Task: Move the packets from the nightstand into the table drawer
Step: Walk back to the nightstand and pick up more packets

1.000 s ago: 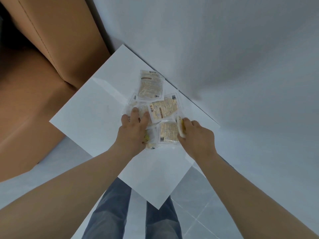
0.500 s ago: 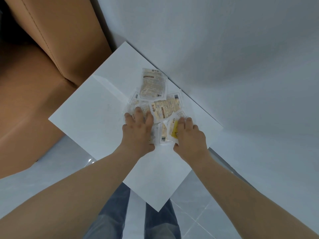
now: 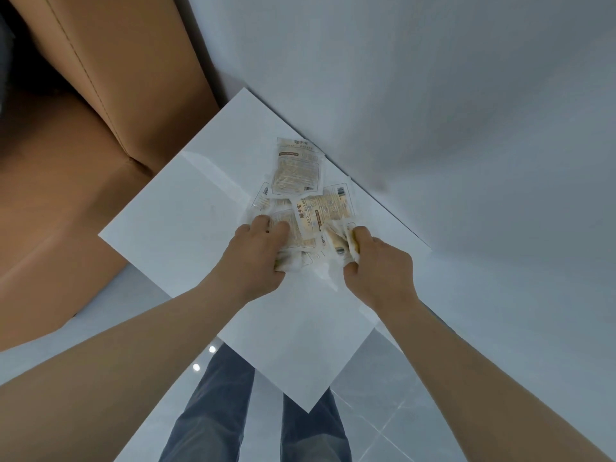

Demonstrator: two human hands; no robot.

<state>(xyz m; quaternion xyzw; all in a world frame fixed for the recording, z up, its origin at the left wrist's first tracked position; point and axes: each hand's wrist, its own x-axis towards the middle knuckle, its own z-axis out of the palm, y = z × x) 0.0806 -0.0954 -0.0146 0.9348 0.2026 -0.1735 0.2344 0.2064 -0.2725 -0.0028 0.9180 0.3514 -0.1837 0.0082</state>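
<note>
At nightstand (image 3: 186, 228) edge by wall (image 3: 450, 111), L hand (image 3: 256, 258) & R hand (image 3: 378, 273) each clamped on packets (image 3: 321, 211), bare top to L.

A pale grey wall (image 3: 433, 78) meets glossy grey floor tiles (image 3: 383, 411) beside tan stitched upholstery (image 3: 126, 78).

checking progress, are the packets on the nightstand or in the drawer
On the nightstand: packets lie piled on its top, left hand and right hand gripping some. No drawer shows.
</note>
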